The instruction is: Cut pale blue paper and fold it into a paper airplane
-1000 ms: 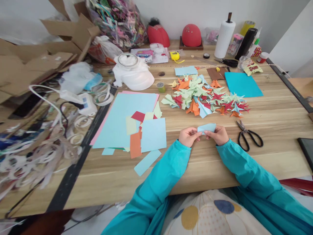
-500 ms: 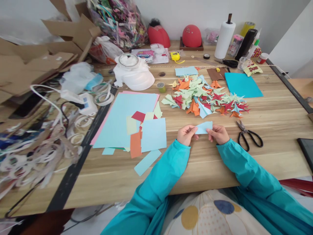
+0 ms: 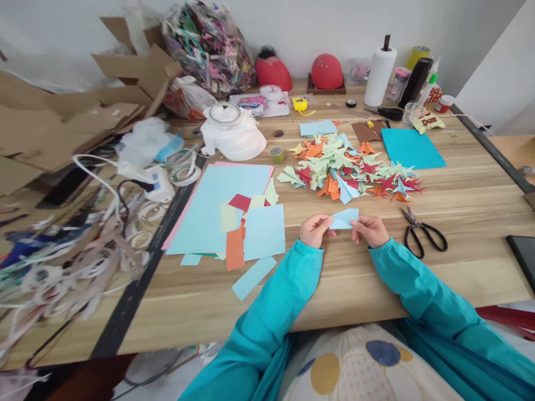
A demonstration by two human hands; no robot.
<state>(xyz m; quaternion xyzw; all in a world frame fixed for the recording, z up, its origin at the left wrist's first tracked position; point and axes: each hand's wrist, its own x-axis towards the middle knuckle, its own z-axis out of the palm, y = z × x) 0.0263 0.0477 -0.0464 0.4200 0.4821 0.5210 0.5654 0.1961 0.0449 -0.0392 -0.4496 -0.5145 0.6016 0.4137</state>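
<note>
— So, where are the hands?

— The left hand [image 3: 312, 229] pinches one end of a small light-blue paper [image 3: 345, 219] between thumb and fingers; the right hand [image 3: 373, 230] grips the other end, near its lower corner. The paper is held up over the wooden table [image 3: 355, 295]. Any crease is too faint to make out.

— What could go wrong there?

— Probably a skewed edge or a small tear, if the two hands pull unevenly. The right grip takes in only a little of the paper, so that corner might slip out.

— And farther out?

— A blue strip [image 3: 254, 278] lies just beside the left sleeve [image 3: 271, 306]; a sweep of that arm could drag it along. The square blue sheet [image 3: 264, 233] is near it. Beside the right hand lie the scissors [image 3: 415, 224], blades slightly parted and pointing away from the person; a careless reach might catch the tips.

— Beyond the hands?

— The heap of folded paper shapes [image 3: 334, 161], loosely tangled. A knock from a forearm could scatter or bend their thin points.
</note>
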